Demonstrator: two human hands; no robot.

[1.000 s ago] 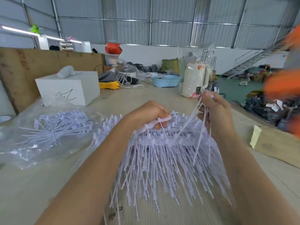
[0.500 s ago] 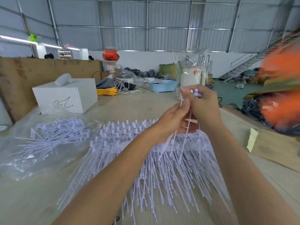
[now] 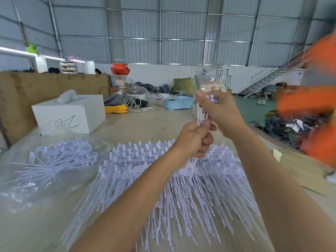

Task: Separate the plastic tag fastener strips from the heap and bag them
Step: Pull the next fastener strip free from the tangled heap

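A heap of white plastic tag fastener strips spreads over the middle of the table. Above it my right hand grips the top ends of a small bunch of strips, which hangs down. My left hand is closed around the same bunch just below the right hand. On the left lies a clear plastic bag with separated strips inside it.
A white box stands at the back left, with yellow cord, cables and a blue basket behind. A clear packet stands behind my hands. A blurred orange figure is at the right table edge.
My left hand left the heap and came up to my right hand. Both hands now hold the small bunch, which is raised higher above the heap.
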